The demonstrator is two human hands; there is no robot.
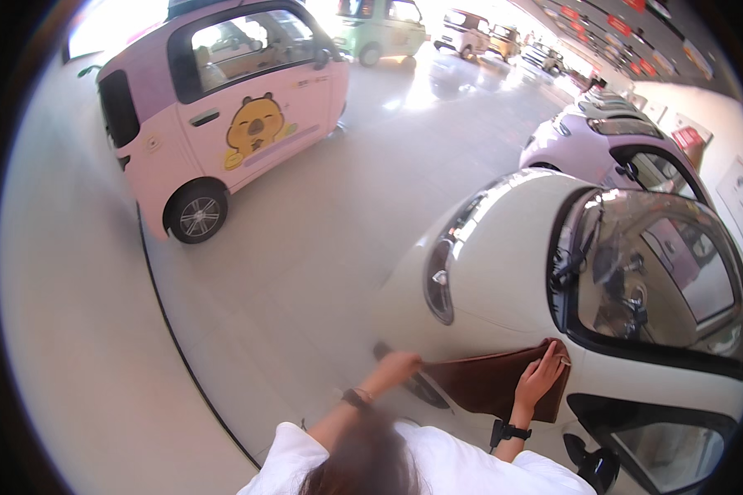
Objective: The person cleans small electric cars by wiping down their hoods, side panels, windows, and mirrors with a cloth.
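A brown cloth (pixel 489 380) lies against the front side of a small off-white car (pixel 495 272), below the lower corner of the windshield (pixel 662 272). My right hand (pixel 542 374) presses flat on the cloth's upper right corner, fingers spread and pointing towards the windshield. At the cloth's left corner, my left hand (pixel 401 366) is closed on its edge, stretching the upper edge nearly straight between both hands. Part of a front wheel (pixel 427 390) shows under the left hand. A headlight strip (pixel 439 278) curves along the car's nose.
A black side mirror (pixel 594 464) sticks out close to my right arm. Across the pale tiled floor (pixel 297 260) stands a pink and purple mini car (pixel 223 124) with a cartoon animal. A lilac car (pixel 582 142) is parked beyond the off-white one; several more vehicles line the hall.
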